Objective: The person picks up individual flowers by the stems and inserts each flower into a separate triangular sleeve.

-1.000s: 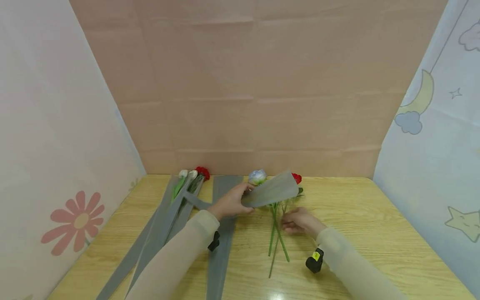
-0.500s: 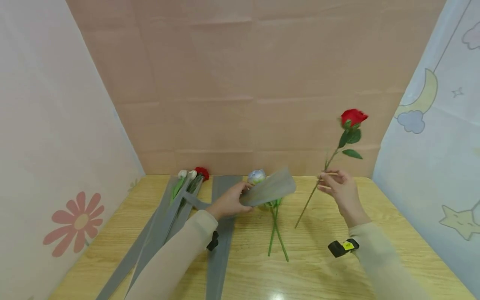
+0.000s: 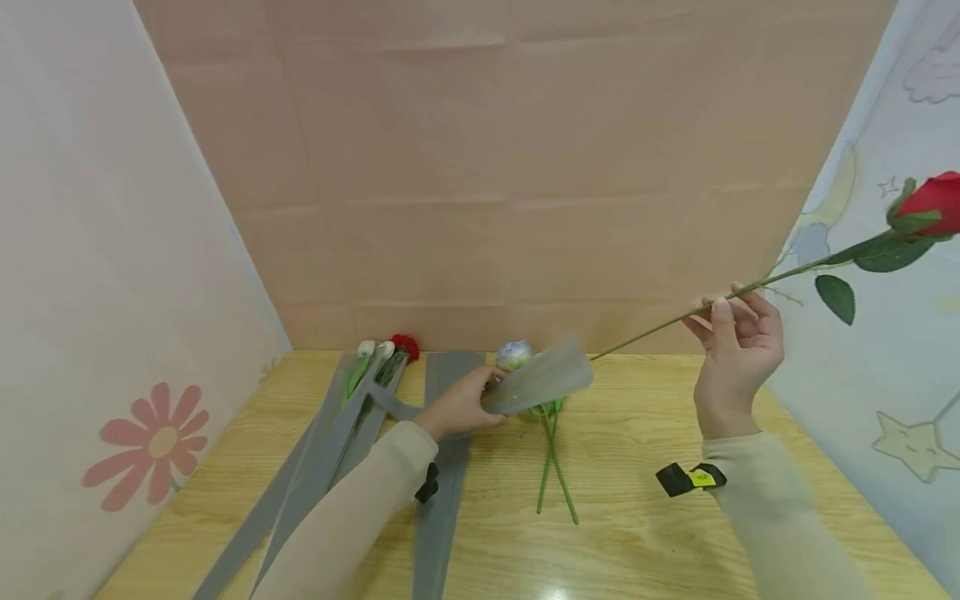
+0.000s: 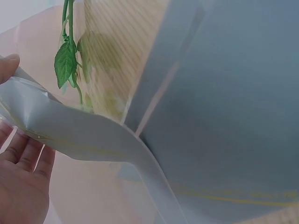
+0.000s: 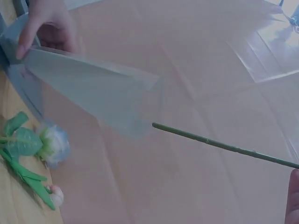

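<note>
My left hand (image 3: 465, 407) grips the narrow end of a translucent grey flower sleeve (image 3: 543, 379); its wide mouth points right. Between thumb and fingers, my right hand (image 3: 738, 358) pinches the stem of a red rose (image 3: 930, 207) in the air. The bloom leans up to the right, partly cut off by the head view's edge. In the right wrist view, the bare stem end (image 5: 161, 125) lies close to the sleeve's mouth (image 5: 145, 107); I cannot tell whether they touch. Below the sleeve lie a blue-white flower (image 3: 514, 354) and crossed green stems (image 3: 552, 467).
At the left of the wooden table (image 3: 637, 533) lie grey sleeves (image 3: 315, 467) holding white tulips (image 3: 366, 348) and a red flower (image 3: 405, 346). Another flat grey sleeve (image 3: 438, 517) lies under the left forearm. A pale pink bud (image 5: 56, 196) shows in the right wrist view.
My right hand has lifted the rose off the table, up and to the right, and tipped it so its stem end points at the sleeve. The left hand has hardly moved.
</note>
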The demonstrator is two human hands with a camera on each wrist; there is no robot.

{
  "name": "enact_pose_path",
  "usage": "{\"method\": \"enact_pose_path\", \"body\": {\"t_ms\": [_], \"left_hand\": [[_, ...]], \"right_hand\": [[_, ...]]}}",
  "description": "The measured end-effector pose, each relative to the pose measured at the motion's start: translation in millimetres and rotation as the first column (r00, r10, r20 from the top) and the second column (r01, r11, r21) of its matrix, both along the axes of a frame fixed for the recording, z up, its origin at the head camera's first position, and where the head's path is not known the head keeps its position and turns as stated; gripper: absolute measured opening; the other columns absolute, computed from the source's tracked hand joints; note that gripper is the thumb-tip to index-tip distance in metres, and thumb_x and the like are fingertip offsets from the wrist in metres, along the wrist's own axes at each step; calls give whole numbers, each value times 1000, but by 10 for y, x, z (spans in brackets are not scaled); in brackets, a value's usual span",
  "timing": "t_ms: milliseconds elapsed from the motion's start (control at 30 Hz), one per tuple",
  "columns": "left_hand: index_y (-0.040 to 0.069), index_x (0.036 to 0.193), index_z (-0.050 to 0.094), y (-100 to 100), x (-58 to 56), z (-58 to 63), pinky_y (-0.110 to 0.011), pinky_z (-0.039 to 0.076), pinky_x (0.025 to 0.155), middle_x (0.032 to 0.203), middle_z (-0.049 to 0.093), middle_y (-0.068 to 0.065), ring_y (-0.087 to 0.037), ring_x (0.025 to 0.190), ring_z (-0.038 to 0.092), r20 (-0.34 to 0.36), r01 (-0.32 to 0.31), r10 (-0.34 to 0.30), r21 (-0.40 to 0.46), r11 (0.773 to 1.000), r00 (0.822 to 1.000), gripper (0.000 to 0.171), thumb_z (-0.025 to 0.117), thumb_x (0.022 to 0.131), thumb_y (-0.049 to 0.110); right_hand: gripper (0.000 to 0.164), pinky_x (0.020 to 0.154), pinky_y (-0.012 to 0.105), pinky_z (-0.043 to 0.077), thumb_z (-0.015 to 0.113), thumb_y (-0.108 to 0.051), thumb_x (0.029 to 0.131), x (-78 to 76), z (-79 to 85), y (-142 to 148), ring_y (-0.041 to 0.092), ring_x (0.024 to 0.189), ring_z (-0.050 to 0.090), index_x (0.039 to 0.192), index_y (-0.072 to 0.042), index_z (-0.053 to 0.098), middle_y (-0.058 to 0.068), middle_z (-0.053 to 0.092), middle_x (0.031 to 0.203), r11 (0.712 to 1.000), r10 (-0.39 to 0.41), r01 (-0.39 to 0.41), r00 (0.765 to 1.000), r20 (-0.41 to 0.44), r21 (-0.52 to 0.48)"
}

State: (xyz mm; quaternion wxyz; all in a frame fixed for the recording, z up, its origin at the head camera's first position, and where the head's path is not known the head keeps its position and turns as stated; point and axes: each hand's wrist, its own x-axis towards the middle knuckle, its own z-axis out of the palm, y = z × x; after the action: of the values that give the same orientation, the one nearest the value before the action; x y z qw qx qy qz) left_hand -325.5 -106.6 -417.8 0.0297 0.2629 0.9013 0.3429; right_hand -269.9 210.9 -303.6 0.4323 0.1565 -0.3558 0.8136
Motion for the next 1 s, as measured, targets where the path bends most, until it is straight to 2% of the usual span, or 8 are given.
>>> {"method": "enact_pose_path", "body": {"t_ms": [167,267,467,733,800,867,933,1000], "left_hand": [[15,134,47,31,3,16,-41,44,101,129,52,-3,-22,119,52,-6,1,-1,-7,1000,1000,63,79,81,23],[14,134,47,61,4,29,-41,45,100,130,53,-4,-22,119,53,-14,5,-5,-8,1000,1000,63,79,80,24],[15,133,47,108,1,27,-41,46,99,130,52,-4,-22,120,52,-15,10,-10,-2,1000,1000,63,80,80,25],[16,133,48,156,18,42,-41,46,99,130,52,-3,-21,119,51,11,-8,8,10,1000,1000,61,78,81,28],[16,134,48,170,20,50,-41,45,100,131,52,-4,-22,120,51,16,-11,10,9,1000,1000,62,78,81,29],[16,134,47,183,23,55,-42,44,101,132,52,-4,-22,122,51,22,-14,14,12,1000,1000,63,78,81,29],[15,134,47,192,26,58,-42,44,102,133,52,-5,-23,123,50,22,-16,15,13,1000,1000,63,78,82,30],[13,134,47,199,32,60,-42,43,102,132,52,-6,-24,123,50,16,-15,15,15,1000,1000,62,78,82,29]], "right_hand": [[27,65,32,58,67,7,85,2,-68,-143,23,73,69,110,10,55,16,69,85,994,94,-95,995,26,58],[22,66,31,58,65,6,88,-6,-120,-206,22,73,69,108,8,55,14,69,86,987,118,-123,991,56,104],[17,67,29,58,63,-6,93,-43,-237,-291,18,74,68,105,4,57,9,68,85,970,65,-109,977,205,216],[18,70,26,57,61,-13,94,-79,-423,-352,14,75,68,104,1,57,4,70,87,926,-2,-139,928,373,351],[17,71,24,57,61,-14,95,-85,-460,-363,12,76,69,104,1,57,1,71,87,907,-28,-149,911,410,394],[19,73,21,56,61,-15,95,-90,-491,-376,9,79,69,105,1,57,-2,71,88,875,-67,-166,889,452,455],[23,76,19,55,60,-19,96,-89,-507,-392,7,82,68,106,2,58,-4,70,92,827,-127,-182,861,492,532],[29,78,18,53,60,-25,97,-84,-518,-403,7,88,65,109,2,59,-2,68,97,761,-205,-204,824,527,616]]}}
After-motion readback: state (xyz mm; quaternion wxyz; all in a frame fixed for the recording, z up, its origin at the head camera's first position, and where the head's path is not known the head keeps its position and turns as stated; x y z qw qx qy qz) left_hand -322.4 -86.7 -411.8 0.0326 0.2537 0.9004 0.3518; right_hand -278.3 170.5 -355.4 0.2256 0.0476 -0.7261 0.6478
